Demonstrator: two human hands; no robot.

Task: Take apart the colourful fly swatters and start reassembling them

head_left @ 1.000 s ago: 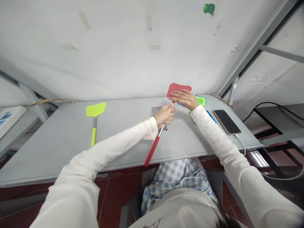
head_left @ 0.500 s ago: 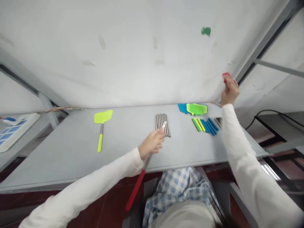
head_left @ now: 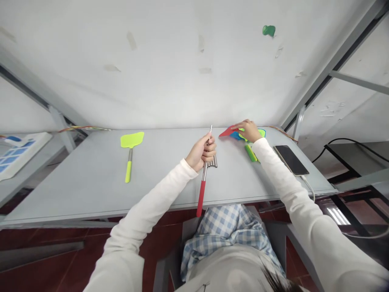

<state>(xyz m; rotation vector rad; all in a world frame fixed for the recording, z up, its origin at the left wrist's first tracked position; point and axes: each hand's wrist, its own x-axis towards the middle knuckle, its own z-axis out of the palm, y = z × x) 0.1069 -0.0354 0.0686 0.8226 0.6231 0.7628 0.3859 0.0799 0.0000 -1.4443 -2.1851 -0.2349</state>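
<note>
My left hand point(head_left: 203, 153) is wrapped round the metal rod of a red-handled fly swatter shaft point(head_left: 201, 198). The shaft is tilted, with its bare tip above the fist and its red grip below, over the table's front edge. Between the fingers of my right hand point(head_left: 249, 130) is a red fly swatter head point(head_left: 228, 132), just right of the rod tip. Beneath that hand lie blue and lime-green swatter heads point(head_left: 261, 133), partly hidden. Several metal rods point(head_left: 215, 161) lie behind my left fist. Green and yellow grips point(head_left: 251, 153) show beside my right wrist.
A whole lime-yellow fly swatter point(head_left: 129, 162) lies on the left of the grey table point(head_left: 164, 170). A phone point(head_left: 291, 159) with a white cable is at the right. A white wall and metal frame posts point(head_left: 299, 121) stand behind.
My right hand has brought the red swatter head left and down from the right-hand wall. My left hand has risen slightly, with the shaft now more upright. The phone has come into view.
</note>
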